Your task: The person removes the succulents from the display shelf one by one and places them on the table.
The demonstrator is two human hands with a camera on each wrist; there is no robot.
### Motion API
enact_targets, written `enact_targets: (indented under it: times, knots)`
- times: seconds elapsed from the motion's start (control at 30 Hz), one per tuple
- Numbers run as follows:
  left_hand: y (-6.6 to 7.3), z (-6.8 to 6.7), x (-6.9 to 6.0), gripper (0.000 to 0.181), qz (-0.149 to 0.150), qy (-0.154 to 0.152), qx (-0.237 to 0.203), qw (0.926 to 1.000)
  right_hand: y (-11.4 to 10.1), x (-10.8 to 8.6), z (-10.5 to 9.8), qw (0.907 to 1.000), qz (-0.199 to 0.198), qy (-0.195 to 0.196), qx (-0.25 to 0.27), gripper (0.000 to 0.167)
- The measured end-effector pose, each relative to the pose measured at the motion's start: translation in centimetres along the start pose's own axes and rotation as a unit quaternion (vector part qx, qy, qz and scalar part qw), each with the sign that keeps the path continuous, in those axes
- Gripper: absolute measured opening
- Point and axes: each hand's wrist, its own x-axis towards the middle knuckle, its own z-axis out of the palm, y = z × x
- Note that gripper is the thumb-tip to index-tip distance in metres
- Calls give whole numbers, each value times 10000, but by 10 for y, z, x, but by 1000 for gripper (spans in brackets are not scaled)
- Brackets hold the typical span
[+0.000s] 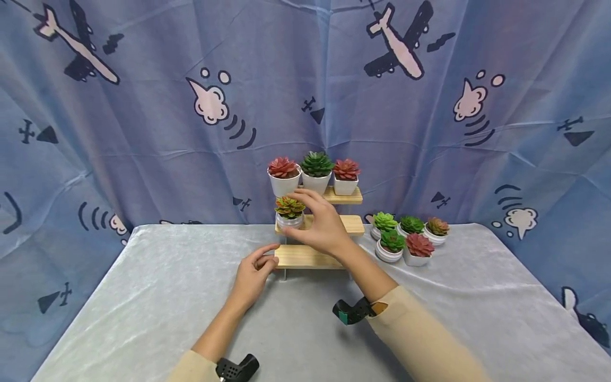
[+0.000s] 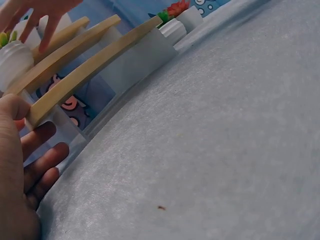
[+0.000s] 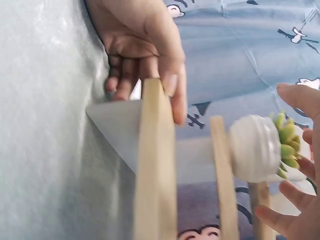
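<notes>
A three-tier wooden plant stand [image 1: 312,257] with pale side supports stands mid-table. My left hand [image 1: 251,276] pinches the left end of its lowest board [image 2: 75,87], thumb on top and fingers beneath. At the left of the middle tier sits a yellow-green succulent with red tips in a ribbed white pot [image 3: 256,148]. Around that plant [image 1: 289,208], my right hand [image 1: 324,225] has its fingers spread. A gap shows between the fingers and the pot in the right wrist view. The top tier bears a red succulent [image 1: 284,168], a green one [image 1: 317,164] and another red one [image 1: 346,170], all in white pots.
Right of the stand, several potted succulents are grouped on the grey cloth, among them a dark red one [image 1: 419,245] and a light green one [image 1: 384,222]. A blue curtain [image 1: 157,132] printed with planes hangs behind the table [image 1: 167,297].
</notes>
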Motion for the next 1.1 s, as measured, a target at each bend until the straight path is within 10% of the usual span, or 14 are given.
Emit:
enact_targets:
  times: [0.6,1.1]
  knots:
    - [-1,0,0,33,36,28,90,9999,4,-2,41,9904,-61,1260,-560,59]
    - [1,1,-2,34,2,9,199,9998,2,-14,-5,9846,-341,1711,84,55]
